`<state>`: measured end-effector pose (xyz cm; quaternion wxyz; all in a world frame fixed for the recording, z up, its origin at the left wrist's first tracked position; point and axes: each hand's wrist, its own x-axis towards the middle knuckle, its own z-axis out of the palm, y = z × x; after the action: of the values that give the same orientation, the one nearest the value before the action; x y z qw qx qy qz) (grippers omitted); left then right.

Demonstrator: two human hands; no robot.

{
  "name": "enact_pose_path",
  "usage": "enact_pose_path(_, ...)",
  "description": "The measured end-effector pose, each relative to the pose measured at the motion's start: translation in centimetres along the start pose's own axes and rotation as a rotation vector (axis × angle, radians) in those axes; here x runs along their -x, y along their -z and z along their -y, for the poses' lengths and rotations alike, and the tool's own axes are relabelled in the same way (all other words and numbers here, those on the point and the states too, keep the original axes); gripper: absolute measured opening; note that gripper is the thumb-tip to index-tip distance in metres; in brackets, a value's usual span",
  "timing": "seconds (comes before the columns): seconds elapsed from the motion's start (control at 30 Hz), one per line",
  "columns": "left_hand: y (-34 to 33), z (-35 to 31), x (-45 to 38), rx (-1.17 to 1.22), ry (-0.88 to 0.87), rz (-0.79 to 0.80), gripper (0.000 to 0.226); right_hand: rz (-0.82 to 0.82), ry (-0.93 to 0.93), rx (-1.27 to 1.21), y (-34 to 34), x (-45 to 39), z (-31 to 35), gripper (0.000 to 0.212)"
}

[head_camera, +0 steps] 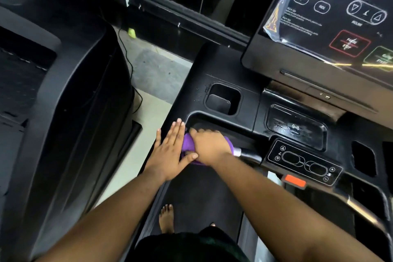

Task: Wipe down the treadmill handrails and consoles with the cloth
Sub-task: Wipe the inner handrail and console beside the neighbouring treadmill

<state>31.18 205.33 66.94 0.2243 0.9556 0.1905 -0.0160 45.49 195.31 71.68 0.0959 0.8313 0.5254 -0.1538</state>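
Note:
A purple cloth [188, 143] is wrapped round the treadmill's front handrail [248, 153], a black bar with a silver band, at the left end near the side rail. My right hand [209, 147] grips the cloth and the bar beneath it, fingers curled over the top. Flat beside it on the left lies my left hand [172, 151], fingers straight, its thumb touching the cloth. The console [331, 19] with its film-covered button panel rises at the upper right. A small control panel [304, 162] sits just right of the bar.
A cup holder [222, 100] and a phone tray [295, 126] sit in the console deck above the bar. A red safety key [294, 181] is below the control panel. Another treadmill [63, 112] stands to the left across a strip of pale floor. My bare foot [167, 217] is on the belt.

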Motion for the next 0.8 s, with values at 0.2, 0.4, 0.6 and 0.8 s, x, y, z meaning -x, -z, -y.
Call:
enact_pose_path(0.2, 0.1, -0.1, -0.1, -0.037, 0.009, 0.025, 0.101, -0.023, -0.063, 0.132, -1.0, 2.4, -1.0, 0.075)
enact_pose_path(0.4, 0.2, -0.2, -0.2, -0.070, -0.002, 0.037, 0.106, 0.084, -0.098, -0.044, 0.9, 1.2, -1.8, 0.075)
enact_pose_path(0.6, -0.5, 0.2, -0.3, -0.054, 0.000, 0.010, 0.106, -0.133, -0.123, 0.225, -2.5, 4.7, -2.7, 0.081)
enact_pose_path(0.8, 0.0, -0.1, 0.0, -0.078, 0.008, 0.047, 0.108, 0.075, -0.139, -0.059, 0.5, 2.6, -3.6, 0.075)
